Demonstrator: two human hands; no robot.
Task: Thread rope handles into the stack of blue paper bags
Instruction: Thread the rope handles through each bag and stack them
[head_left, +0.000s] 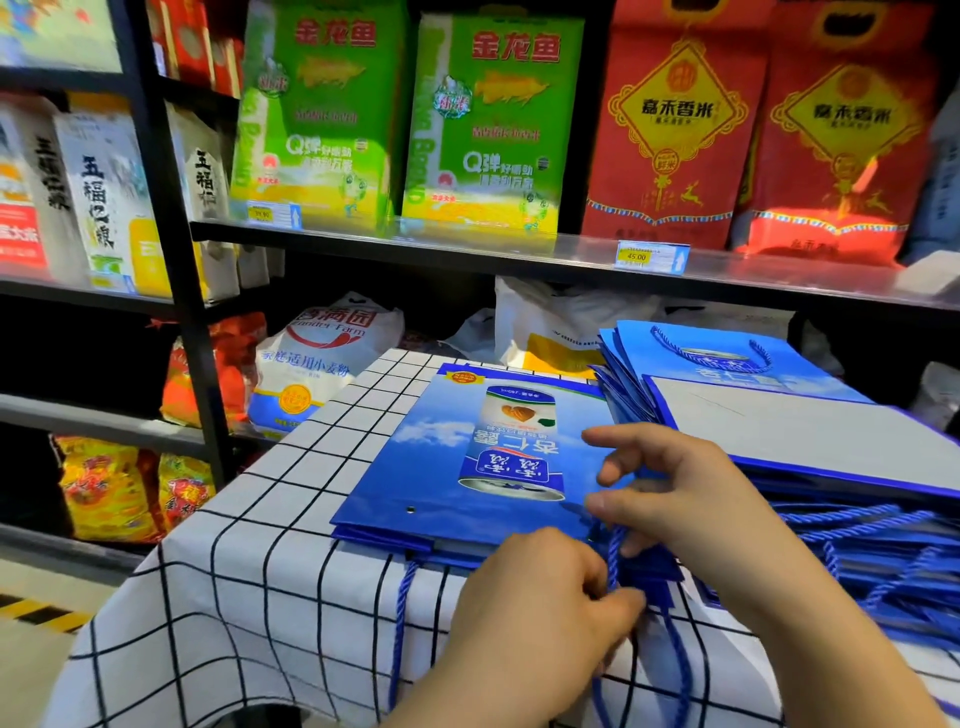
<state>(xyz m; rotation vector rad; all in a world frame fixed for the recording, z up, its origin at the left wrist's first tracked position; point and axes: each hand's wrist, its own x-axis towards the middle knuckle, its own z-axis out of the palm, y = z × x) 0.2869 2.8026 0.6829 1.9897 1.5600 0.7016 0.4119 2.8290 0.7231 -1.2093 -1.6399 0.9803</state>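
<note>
Left hand (545, 597) pinches blue rope (615, 558); right hand (675, 499) hides a corner of the top bag (441, 467), grip unclear.

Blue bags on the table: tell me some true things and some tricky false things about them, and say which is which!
1. The left hand pinches a blue rope. True.
2. The tablecloth is plain red. False: it is white with dark grid lines.
3. A bag at the back right already has a rope handle. True.
4. The packs on the shelf above are all blue. False: there are green packs and red packs.
</note>
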